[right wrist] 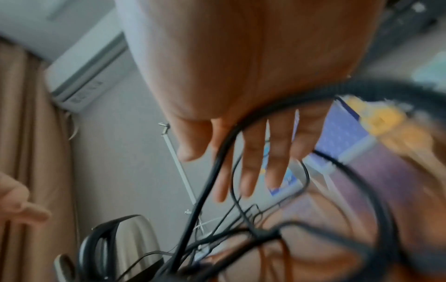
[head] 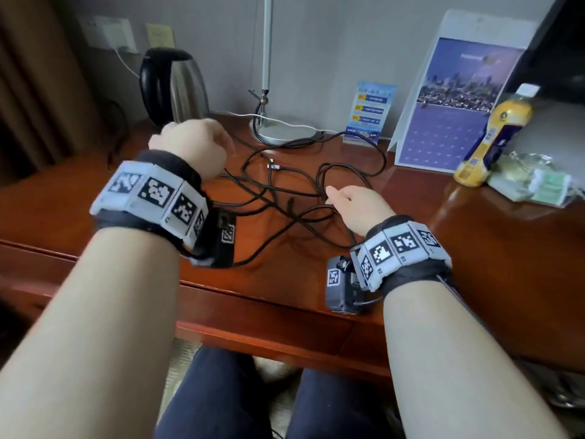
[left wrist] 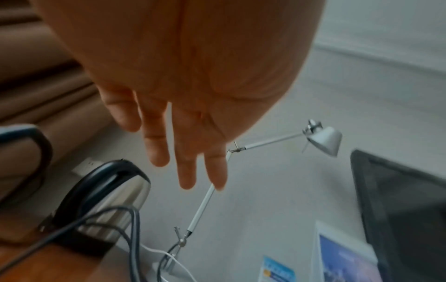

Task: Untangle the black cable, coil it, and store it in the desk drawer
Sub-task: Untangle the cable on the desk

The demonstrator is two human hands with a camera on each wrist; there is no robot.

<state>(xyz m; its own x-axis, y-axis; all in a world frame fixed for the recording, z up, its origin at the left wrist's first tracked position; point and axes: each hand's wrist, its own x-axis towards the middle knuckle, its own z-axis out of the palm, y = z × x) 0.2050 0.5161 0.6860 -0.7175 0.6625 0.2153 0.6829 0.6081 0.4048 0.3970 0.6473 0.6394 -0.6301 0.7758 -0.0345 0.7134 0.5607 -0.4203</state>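
— Where are your hands?

— My left hand (head: 193,144) is raised above the wooden desk (head: 79,198), left of the frame's middle. In the left wrist view its fingers (left wrist: 185,171) hang straight and loose, holding nothing. My right hand (head: 357,210) sits lower, right of centre, fingers (right wrist: 251,167) spread and extended, fingertips at the tangle. In the right wrist view a strand crosses in front of the palm, but nothing is curled round it.

— And the black cable (head: 285,198)?

— It lies in loose, crossing loops on the desk between my two hands, running up toward the lamp base (head: 285,133) at upper middle. A small metal plug end shows among the loops.

— What else is around?

— A steel kettle (head: 177,87) with a black handle stands in the upper left, by the wall. A small blue card (head: 370,112) and a larger purple calendar (head: 449,115) stand right of the lamp. A yellow bottle (head: 493,134) leans at the far right edge, beside some clear wrapped packets (head: 538,182). The desk's front panel (head: 253,312) runs below my wrists; I cannot make out a drawer clearly.
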